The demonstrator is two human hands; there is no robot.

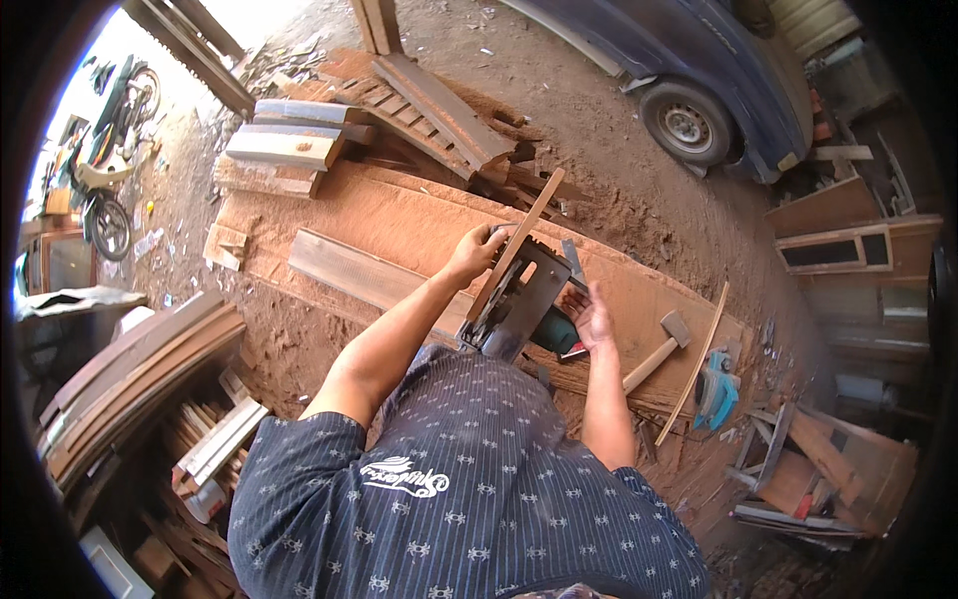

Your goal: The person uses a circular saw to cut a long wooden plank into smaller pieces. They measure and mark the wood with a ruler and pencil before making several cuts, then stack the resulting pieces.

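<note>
My left hand (479, 250) is closed on the top edge of a power saw (529, 299), beside an upright thin wooden strip (542, 202) lying against it. The saw is tilted, showing its dark metal plate and part of its green body. My right hand (591, 319) is at the saw's right side, palm up, fingers loosely bent and apart, near a narrow metal piece (572, 257). Under the saw are a long board (349, 272) and a sawdust-covered worktable (379, 210). A hammer (654, 354), a long thin stick (697, 354) and a teal power tool (715, 392) lie to the right.
Stacked offcuts (284, 135) and slatted boards (439, 115) lie at the table's back. A dark blue vehicle (748, 80) stands beyond, a motorbike (108, 175) at back left. Timber piles (140, 369) flank me on the left, scrap wood and panels (818, 469) on the right.
</note>
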